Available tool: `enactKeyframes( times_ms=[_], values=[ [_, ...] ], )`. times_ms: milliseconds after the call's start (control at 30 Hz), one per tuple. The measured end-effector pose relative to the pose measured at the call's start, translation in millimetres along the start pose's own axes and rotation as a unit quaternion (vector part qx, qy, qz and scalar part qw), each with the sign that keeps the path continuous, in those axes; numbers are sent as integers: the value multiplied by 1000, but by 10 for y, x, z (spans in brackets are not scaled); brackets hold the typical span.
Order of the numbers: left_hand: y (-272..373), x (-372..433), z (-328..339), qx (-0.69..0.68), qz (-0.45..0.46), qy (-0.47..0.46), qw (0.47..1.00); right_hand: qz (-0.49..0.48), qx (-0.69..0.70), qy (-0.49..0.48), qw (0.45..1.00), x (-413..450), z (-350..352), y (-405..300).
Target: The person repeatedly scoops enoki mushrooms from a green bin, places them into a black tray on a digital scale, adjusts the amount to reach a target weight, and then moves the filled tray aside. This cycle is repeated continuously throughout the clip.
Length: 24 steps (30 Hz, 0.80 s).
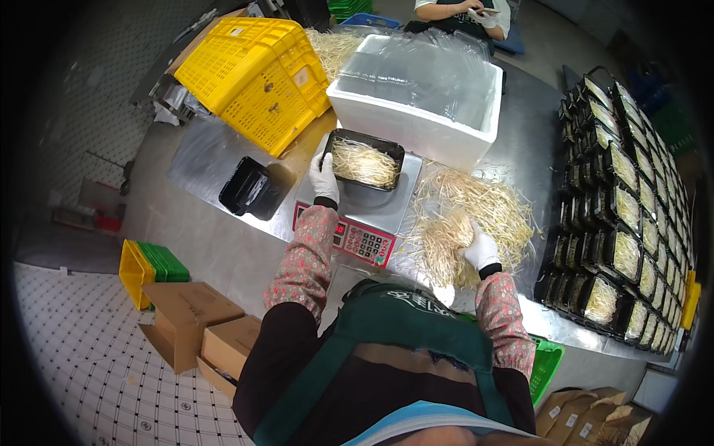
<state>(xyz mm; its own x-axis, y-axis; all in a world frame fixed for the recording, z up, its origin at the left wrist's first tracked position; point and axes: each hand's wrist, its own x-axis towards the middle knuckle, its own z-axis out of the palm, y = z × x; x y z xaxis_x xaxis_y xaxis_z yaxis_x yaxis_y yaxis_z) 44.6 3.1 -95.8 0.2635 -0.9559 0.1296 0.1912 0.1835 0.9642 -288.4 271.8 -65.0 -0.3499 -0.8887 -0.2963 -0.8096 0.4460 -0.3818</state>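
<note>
My left hand (324, 177), in a white glove, grips the left side of a black plastic tray (399, 157) over the steel platform of a digital scale (410, 192). Bean sprouts (365, 163) fill part of that tray. My right hand (481, 250), also gloved, holds a bunch of bean sprouts (449, 237) at the near side of a loose sprout pile (496, 209) on the steel table. The scale's red keypad panel (365, 241) faces me, its display partly covered by my left sleeve. Left of the scale lies a black tray stack (244, 187).
A white foam box (413, 131) with clear plastic lids (413, 67) stands behind the scale. A yellow crate (262, 83) leans at the back left. Stacked sprout trays (619, 223) line the right side. Cardboard boxes (192, 320) sit on the floor. Across the table stands another person (460, 17).
</note>
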Motion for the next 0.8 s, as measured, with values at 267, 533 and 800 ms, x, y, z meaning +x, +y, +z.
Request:
enactKeyframes(
  times_ms=[267, 533, 800],
  values=[
    [338, -506, 728, -146, -41, -120, 981, -50, 2, -28, 998, -68, -300, 263],
    [559, -849, 829, -69, -56, -132, 987, -51, 16, -37, 998, -8, -83, 313],
    [509, -964, 838, -56, -12, -199, 978, -174, 46, 137, 974, -188, -1309, -236]
  ],
)
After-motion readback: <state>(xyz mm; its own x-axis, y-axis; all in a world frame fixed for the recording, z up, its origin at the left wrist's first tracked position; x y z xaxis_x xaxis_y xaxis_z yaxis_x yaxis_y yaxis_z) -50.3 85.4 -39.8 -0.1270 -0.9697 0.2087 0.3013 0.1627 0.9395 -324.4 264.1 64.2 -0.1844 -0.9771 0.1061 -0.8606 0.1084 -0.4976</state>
